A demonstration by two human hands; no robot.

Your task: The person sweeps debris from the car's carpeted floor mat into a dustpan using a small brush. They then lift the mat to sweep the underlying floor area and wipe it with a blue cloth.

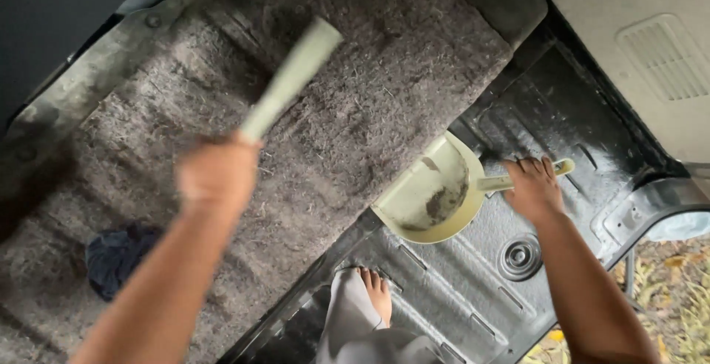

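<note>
Over grey fibrous carpet (355, 98), left hand (218, 175) clutches a blurred pale brush (292, 76); right hand (534, 186) grasps a dirt-flecked dustpan (433, 194).

Soft daylight from the lower right, dim upper left corner, left hand (218, 172) motion-blurred, wet sheen on floor

A coarse grey felt carpet (355, 98), flecked with bits of straw and dirt, covers the vehicle floor across the left and middle. To its right lies bare black floor panel (473, 290), ribbed and glossy, with a round plug (520, 257). A beige trim panel (651, 53) with a vent grille fills the far right corner. Fallen leaves (677, 297) on ground show at near right, in soft daylight.
</note>
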